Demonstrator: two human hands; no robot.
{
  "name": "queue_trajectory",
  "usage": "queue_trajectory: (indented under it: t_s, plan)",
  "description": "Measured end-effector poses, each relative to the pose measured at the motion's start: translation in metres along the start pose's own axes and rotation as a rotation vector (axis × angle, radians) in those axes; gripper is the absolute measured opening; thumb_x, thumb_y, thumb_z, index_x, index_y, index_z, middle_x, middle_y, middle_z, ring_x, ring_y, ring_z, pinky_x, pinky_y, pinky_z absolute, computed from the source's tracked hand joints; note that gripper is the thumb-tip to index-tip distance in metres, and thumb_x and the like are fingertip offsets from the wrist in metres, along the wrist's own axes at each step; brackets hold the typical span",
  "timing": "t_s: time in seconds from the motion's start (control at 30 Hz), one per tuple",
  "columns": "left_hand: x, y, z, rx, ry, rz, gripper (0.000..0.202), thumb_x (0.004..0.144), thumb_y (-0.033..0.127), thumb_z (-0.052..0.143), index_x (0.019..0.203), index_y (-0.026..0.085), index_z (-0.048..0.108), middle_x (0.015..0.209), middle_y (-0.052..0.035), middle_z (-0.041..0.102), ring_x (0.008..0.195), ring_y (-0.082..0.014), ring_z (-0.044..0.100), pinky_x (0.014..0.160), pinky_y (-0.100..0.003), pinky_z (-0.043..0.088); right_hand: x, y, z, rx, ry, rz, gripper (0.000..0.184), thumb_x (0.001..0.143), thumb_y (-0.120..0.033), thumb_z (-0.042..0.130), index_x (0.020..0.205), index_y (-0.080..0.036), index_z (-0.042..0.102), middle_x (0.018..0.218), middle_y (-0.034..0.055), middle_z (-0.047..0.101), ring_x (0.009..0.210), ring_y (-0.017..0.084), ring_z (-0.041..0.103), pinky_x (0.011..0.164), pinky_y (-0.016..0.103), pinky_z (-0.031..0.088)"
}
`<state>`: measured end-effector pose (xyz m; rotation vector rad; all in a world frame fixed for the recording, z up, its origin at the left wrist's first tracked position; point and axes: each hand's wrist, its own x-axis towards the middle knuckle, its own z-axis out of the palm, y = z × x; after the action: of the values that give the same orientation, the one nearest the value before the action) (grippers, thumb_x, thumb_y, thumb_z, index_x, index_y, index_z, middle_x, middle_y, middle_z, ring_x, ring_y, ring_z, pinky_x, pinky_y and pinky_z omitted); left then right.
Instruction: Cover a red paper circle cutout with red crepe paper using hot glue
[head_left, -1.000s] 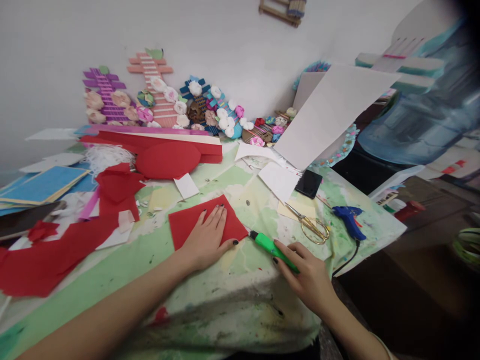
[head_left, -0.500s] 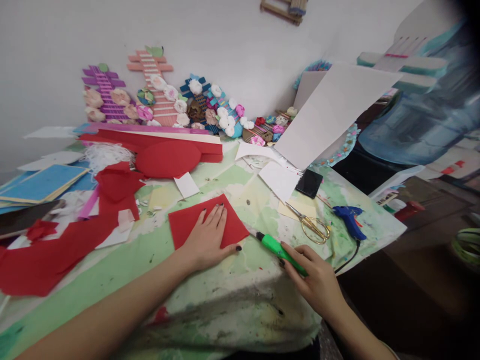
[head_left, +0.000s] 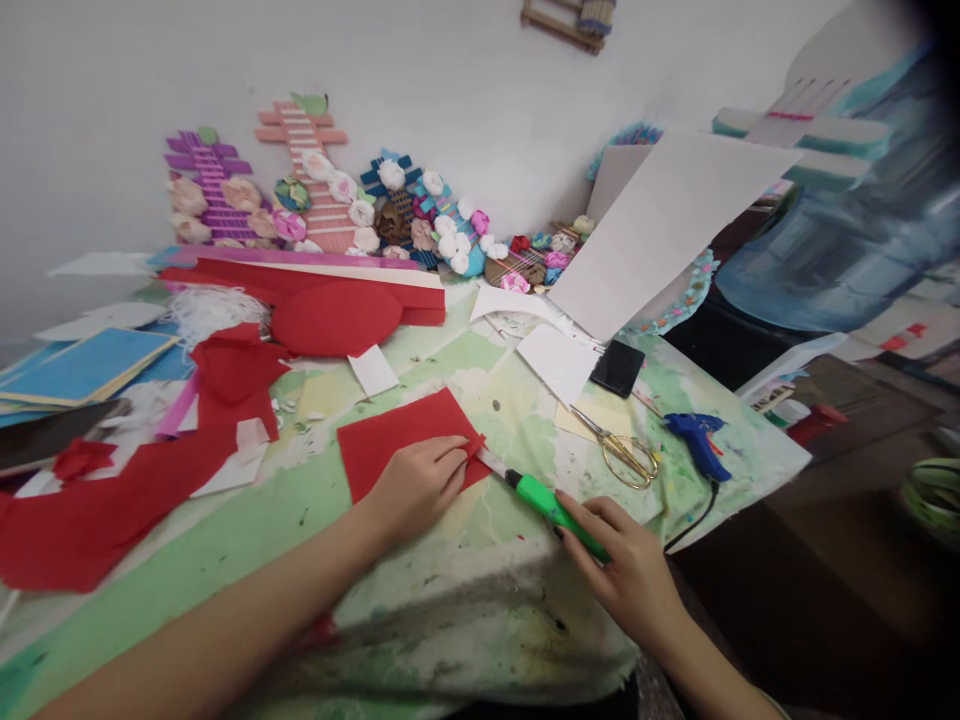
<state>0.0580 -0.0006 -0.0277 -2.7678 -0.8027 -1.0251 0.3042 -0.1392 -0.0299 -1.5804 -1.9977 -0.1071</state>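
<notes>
A red paper square [head_left: 394, 435] lies on the paint-stained green table cover [head_left: 465, 590]. My left hand [head_left: 416, 485] rests on its near edge with the fingers curled, pinching the paper's right corner and lifting it a little. My right hand [head_left: 630, 575] is closed round a green utility knife [head_left: 551, 508]. The knife's blade is out and its tip touches the pinched corner of the red square.
Gold scissors [head_left: 622, 455], a blue glue gun [head_left: 701, 440] and a black phone [head_left: 616, 367] lie to the right. White sheets [head_left: 660, 225], red paper scraps [head_left: 105, 500], a red oval [head_left: 336, 318] and flower-covered crafts [head_left: 315, 195] fill the back and left.
My left hand went from lying flat and spread on the red square to curling and pinching its right corner. The knife's blade has come out and its tip reached that corner.
</notes>
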Motion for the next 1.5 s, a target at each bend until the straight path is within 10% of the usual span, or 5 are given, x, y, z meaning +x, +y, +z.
queue_trajectory:
  t_s: [0.53, 0.9, 1.13, 1.5]
  plan:
    - [0.006, 0.01, -0.003, -0.079, 0.09, 0.127, 0.018, 0.088, 0.014, 0.051, 0.092, 0.013, 0.068, 0.093, -0.0115, 0.073, 0.088, -0.0214, 0.066, 0.086, -0.041, 0.055, 0.018, -0.018, 0.016, -0.094, 0.049, 0.029, 0.034, 0.094, -0.028, 0.048, 0.121, -0.013, 0.063, 0.087, 0.0094, 0.063, 0.067, 0.016, 0.063, 0.064, 0.027, 0.052]
    - [0.004, -0.005, 0.005, -0.175, -0.116, -0.162, 0.03, 0.094, 0.022, 0.041, 0.111, 0.016, 0.065, 0.123, -0.0135, 0.063, 0.115, -0.0243, 0.058, 0.099, -0.045, 0.048, 0.027, -0.014, 0.016, -0.103, -0.007, 0.077, 0.036, 0.094, -0.033, 0.045, 0.119, -0.014, 0.063, 0.088, 0.0088, 0.061, 0.063, 0.015, 0.06, 0.06, 0.027, 0.049]
    - [0.004, -0.009, 0.009, 0.033, -0.477, -0.312, 0.062, 0.095, 0.049, 0.033, 0.144, 0.012, 0.036, 0.151, -0.012, 0.035, 0.142, -0.0306, 0.026, 0.113, -0.056, 0.023, 0.029, -0.007, 0.013, -0.254, -0.023, 0.071, 0.036, 0.092, -0.037, 0.047, 0.115, -0.016, 0.066, 0.081, 0.0066, 0.062, 0.063, 0.017, 0.061, 0.052, 0.026, 0.042]
    - [0.001, -0.012, 0.007, 0.068, -0.56, -0.267, 0.078, 0.091, 0.063, 0.027, 0.148, 0.01, 0.027, 0.154, -0.0134, 0.027, 0.144, -0.0307, 0.022, 0.115, -0.054, 0.016, 0.023, 0.004, 0.016, -0.194, 0.041, 0.09, 0.037, 0.094, -0.038, 0.048, 0.117, -0.015, 0.067, 0.079, 0.006, 0.063, 0.066, 0.016, 0.06, 0.058, 0.025, 0.043]
